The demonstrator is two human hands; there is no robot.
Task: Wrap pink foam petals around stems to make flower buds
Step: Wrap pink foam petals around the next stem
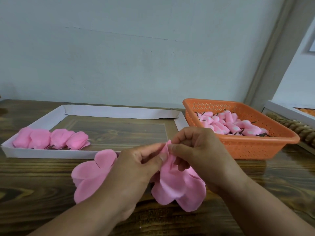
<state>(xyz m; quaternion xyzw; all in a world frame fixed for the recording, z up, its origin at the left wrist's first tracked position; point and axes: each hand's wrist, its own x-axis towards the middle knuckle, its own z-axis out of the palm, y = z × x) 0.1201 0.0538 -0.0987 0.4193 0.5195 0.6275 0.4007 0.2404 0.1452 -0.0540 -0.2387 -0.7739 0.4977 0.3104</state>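
A pink foam petal sheet [177,183] hangs just above a wooden table [34,176], held up at its gathered top by both hands. The left hand [136,166] pinches the top of the sheet between thumb and fingers from the left side. The right hand [196,150] pinches the same gathered top from the right, its fingers curled in over it. The two hands touch at the pinch point. The sheet's rounded lobes fall downward below the hands. Whether a stem is inside the fold cannot be told.

Just left of the sheet, partly under the left hand, a stack of flat petal sheets [90,176] lies on the table.

Behind the sheet and to its left sits a shallow white tray [51,153]. Four finished pink buds [51,138] lie in a row at the tray's left end.

Behind the sheet and to its right stands an orange basket [255,147], holding a pile of pink foam cores [235,125] with short dark stems.

A pale wall [136,57] rises behind the table.
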